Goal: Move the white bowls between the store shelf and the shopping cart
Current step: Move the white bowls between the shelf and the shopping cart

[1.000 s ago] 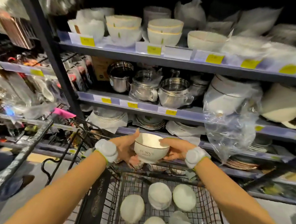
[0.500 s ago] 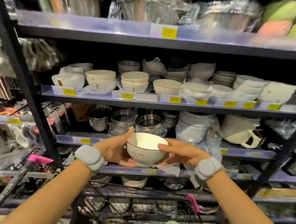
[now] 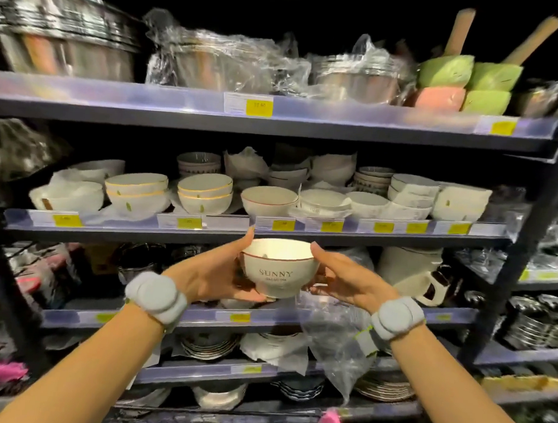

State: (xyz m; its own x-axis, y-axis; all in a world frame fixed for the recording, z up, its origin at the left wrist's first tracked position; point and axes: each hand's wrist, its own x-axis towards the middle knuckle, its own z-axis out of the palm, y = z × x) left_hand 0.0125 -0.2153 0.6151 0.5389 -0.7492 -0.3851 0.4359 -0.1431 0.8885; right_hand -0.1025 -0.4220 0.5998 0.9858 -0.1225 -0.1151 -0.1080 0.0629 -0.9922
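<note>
Fingers of both the left hand [image 3: 216,274] and right hand [image 3: 345,279] cup the white bowl [image 3: 279,268] from either side, steadying it just below the bowl shelf [image 3: 225,232], likely for shelving

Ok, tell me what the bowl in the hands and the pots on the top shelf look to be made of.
The held bowl: probably glazed ceramic, since it is glossy white with a thin dark rim line and printed "SUNNY" lettering. The top-shelf pots: apparently polished metal, perhaps stainless steel, judging by the streaky mirror reflections; the clear, crinkled wrap over them looks like plastic film.
</note>
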